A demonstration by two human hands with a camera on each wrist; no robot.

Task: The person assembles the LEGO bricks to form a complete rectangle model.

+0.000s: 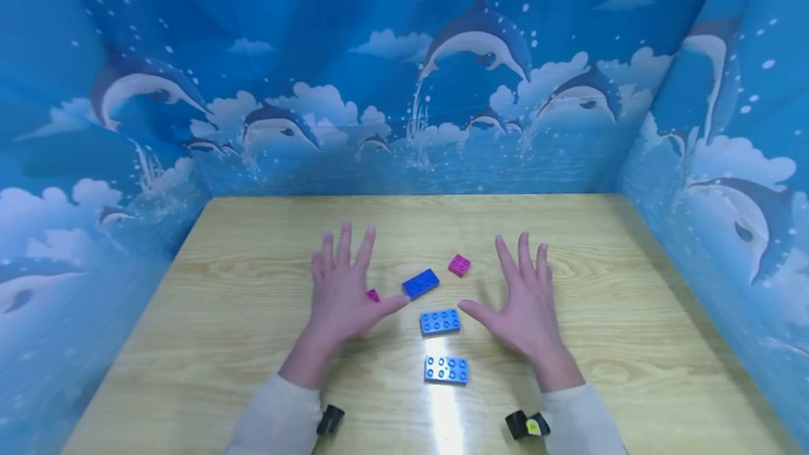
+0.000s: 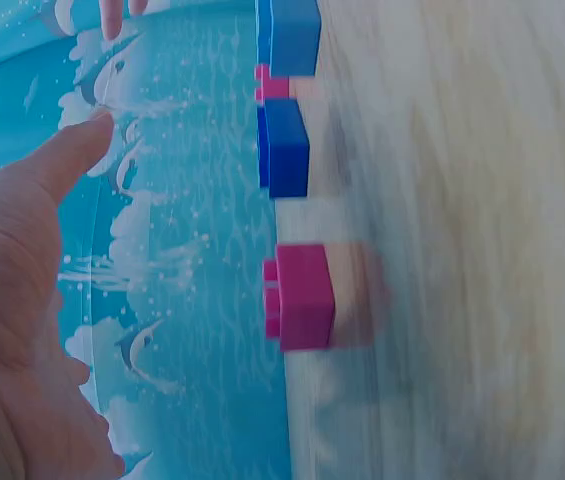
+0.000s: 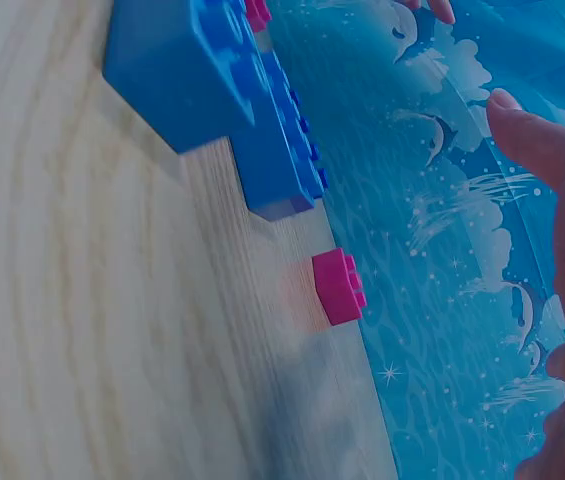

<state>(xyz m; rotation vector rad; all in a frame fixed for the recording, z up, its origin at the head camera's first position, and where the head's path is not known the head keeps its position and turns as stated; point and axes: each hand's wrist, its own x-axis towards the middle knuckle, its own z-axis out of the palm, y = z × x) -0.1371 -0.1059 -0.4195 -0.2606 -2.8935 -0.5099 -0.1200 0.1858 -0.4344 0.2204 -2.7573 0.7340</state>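
Observation:
My left hand (image 1: 341, 297) is held over the table with fingers spread, holding nothing. Partly hidden under it in the head view is a small pink brick (image 1: 373, 295), which shows whole in the left wrist view as a pink brick (image 2: 302, 297). The left thumb tip overlaps the corner of a dark blue brick (image 1: 420, 284). Spread as well, my right hand (image 1: 523, 304) hovers to the right of the bricks and grips nothing. Between the hands lie a lighter blue brick (image 1: 440, 321) and, nearer me, another light blue brick (image 1: 446, 369). A second pink brick (image 1: 459, 265) sits farther back.
The wood-grain table (image 1: 253, 230) is bordered at the back and sides by a blue dolphin-print curtain (image 1: 392, 55). Light glares off the tabletop near the front. Each wrist wears a small black device, such as the right wrist's camera (image 1: 527, 425).

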